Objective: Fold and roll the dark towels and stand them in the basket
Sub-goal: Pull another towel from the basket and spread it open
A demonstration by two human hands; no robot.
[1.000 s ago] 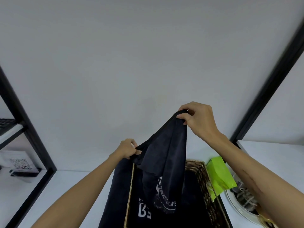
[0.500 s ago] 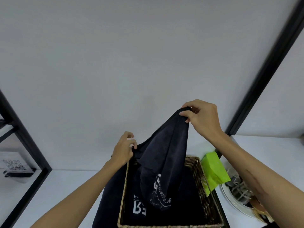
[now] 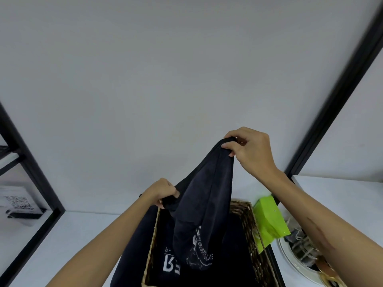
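White lettering on the dark towel [image 3: 204,206] we lift above the basket [image 3: 246,220] is too warped to read, our right hand [image 3: 251,151] pinching its top corner, our left hand [image 3: 163,192] gripping a lower edge.

Basket [image 3: 247,220] near end was cut off by bottom edge; hanging towel [image 3: 204,204] hid much of its interior. Towel print unreadable. Plate [image 3: 290,257] at right partly behind forearm, contents blurred. Left sign [image 3: 18,200] illegible.
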